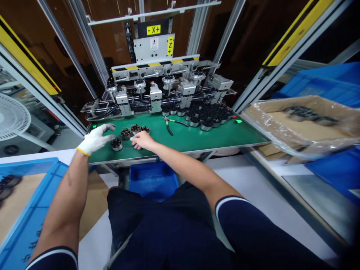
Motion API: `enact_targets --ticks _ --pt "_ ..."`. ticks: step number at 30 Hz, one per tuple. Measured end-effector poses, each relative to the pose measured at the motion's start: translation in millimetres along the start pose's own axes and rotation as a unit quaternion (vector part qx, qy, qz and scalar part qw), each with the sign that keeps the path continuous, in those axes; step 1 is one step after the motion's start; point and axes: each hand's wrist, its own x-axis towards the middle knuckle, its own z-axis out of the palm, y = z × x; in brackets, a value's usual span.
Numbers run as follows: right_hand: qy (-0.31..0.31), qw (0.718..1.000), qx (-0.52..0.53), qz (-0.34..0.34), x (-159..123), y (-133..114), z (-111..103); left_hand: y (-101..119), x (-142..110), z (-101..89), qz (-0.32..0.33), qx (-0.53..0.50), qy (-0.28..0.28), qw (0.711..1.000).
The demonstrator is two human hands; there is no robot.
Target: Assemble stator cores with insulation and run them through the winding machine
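My left hand (97,138), in a white glove with a yellow cuff, is open with its fingers apart. It hovers just left of a motor stator (116,144) with dark top and copper windings. My bare right hand (142,140) has its thumb and fingers pinched together; thin wire ends show near the fingertips, but what they hold is too small to make out. Right behind it stand more stators (125,134) with loose wire ends sticking out. Cutting pliers (171,123) with black and yellow-green handles lie open on the green work surface (180,140), to the right.
Many dark stators (206,122) crowd the bench's right side. Behind runs a metal fixture (156,97) with clamps and holders. A blue bin (153,180) sits below the bench edge. A plastic-lined box (306,127) stands right, a blue crate (53,180) left, near a fan (12,116).
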Motion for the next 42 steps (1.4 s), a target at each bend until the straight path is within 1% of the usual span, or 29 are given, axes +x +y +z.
enact_targets --ticks 1,3,6,8,12,16,19,23,28,31,33,35,38,40,42 --pt "0.006 1.0 0.0 0.01 6 -3 9 5 6 2.6 -0.012 0.025 0.004 1.0" --pt "0.02 0.999 -0.004 0.031 17 -8 25 16 15 12.6 -0.037 0.068 -0.013 0.997" --pt "0.043 0.997 -0.009 0.057 28 -13 38 27 16 28.7 -0.042 0.103 -0.022 0.994" --pt "0.053 0.996 -0.008 0.066 32 -12 39 28 10 33.5 -0.032 0.116 -0.019 0.993" --pt "0.068 0.995 0.001 0.067 33 -8 36 27 1 31.3 -0.01 0.127 -0.025 0.992" --pt "0.082 0.995 -0.007 0.059 31 -8 35 29 4 30.4 0.029 0.135 -0.024 0.99" --pt "0.085 0.994 -0.051 0.04 29 -7 33 32 7 33.4 0.044 0.133 -0.018 0.99" --pt "0.095 0.983 -0.156 -0.02 21 1 24 32 5 36.2 0.007 0.114 -0.026 0.993" --pt "0.113 0.949 -0.283 -0.082 5 14 12 32 0 33.6 -0.029 0.093 -0.035 0.995" --pt "0.099 0.93 -0.334 -0.117 0 18 7 37 4 31.9 -0.049 0.094 -0.034 0.994" --pt "0.078 0.918 -0.361 -0.144 -3 21 2 40 8 31.6 -0.07 0.087 -0.045 0.993" --pt "0.056 0.907 -0.382 -0.17 -6 26 -7 43 11 31.9 -0.087 0.072 -0.064 0.992" --pt "0.039 0.892 -0.402 -0.203 -14 33 -27 44 12 32.7 -0.094 0.052 -0.084 0.991" --pt "0.039 0.884 -0.408 -0.226 -19 36 -41 44 10 31.7 -0.093 0.049 -0.09 0.99" --pt "0.06 0.878 -0.407 -0.245 -24 37 -55 45 7 26.9 -0.09 0.052 -0.099 0.99"
